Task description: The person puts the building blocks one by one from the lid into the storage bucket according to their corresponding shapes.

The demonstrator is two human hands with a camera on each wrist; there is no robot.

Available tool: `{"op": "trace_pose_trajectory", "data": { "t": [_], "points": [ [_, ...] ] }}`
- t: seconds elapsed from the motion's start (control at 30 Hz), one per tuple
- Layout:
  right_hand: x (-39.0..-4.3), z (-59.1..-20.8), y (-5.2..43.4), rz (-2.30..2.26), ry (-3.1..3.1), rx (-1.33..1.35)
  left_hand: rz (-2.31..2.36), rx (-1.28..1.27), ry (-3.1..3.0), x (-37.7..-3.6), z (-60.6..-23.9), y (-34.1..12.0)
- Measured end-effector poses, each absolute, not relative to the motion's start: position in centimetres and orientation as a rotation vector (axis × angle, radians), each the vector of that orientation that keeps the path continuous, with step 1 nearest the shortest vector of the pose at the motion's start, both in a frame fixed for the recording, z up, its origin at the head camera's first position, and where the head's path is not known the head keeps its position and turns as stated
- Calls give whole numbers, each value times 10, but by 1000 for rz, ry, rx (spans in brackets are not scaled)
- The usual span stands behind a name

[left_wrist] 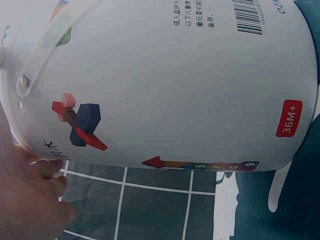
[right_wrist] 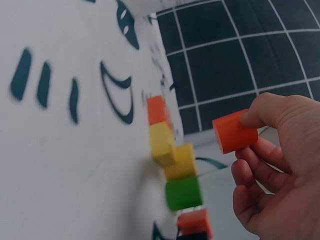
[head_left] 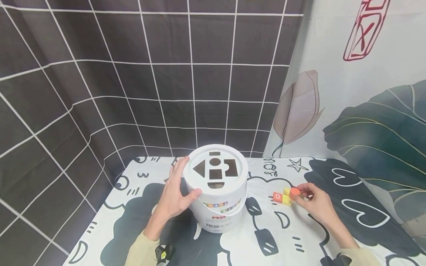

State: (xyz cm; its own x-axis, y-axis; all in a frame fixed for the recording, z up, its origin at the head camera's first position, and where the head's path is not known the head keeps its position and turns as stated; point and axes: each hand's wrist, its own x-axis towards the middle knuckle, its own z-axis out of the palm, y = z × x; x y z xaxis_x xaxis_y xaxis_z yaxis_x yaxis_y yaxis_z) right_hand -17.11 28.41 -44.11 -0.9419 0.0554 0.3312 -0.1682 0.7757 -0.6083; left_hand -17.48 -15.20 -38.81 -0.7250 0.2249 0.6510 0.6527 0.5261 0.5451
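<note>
**Bucket steadied at centre, orange block lifted at right**

The left hand [head_left: 173, 195] sits left of centre in the head view, its grip curved around the side of the white plastic shape-sorter bucket [head_left: 217, 207], thumb on the front wall and fingers at the lid rim. The bucket stands upright in the middle of the bench [head_left: 139, 207], which wears a white cloth with dark cartoon prints. There is open cloth to the left of the hand and in front of the bucket; the bench's left edge runs close to the black tiled wall [head_left: 100, 92]. The left wrist view shows the bucket wall close up: a red tag reading "36M+" [left_wrist: 289, 125], a barcode [left_wrist: 250, 17] at the top, and small Chinese print too fine to read.

Right of the bucket lies open cloth, then a short row of wooden blocks [right_wrist: 172, 165], orange, yellow, green. Just above them the right hand [head_left: 316, 203] pinches a small orange wooden cylinder [right_wrist: 234, 131], clear of the bench.
</note>
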Motion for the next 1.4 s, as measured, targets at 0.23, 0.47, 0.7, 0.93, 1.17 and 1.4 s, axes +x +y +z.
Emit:
{"op": "trace_pose_trajectory", "data": {
  "t": [0.23, 0.47, 0.7, 0.93, 1.17, 1.4],
  "points": [
    [-176, -429, 274, 927, -2595, 154, -1112, -711, -2254, -175, -388, -152],
    [-180, -419, 269, 962, -2589, 207, -1119, -706, -2265, -174, -389, -152],
    [-185, -404, 261, 976, -2550, 274, -1123, -694, -2272, -174, -390, -152],
    [-191, -388, 252, 1003, -2534, 339, -1123, -698, -2263, -175, -389, -152],
    [-199, -370, 240, 1064, -2551, 364, -1122, -692, -2269, -175, -388, -152],
    [-205, -349, 226, 1134, -2558, 401, -1124, -690, -2278, -174, -388, -152]
  ]
}}
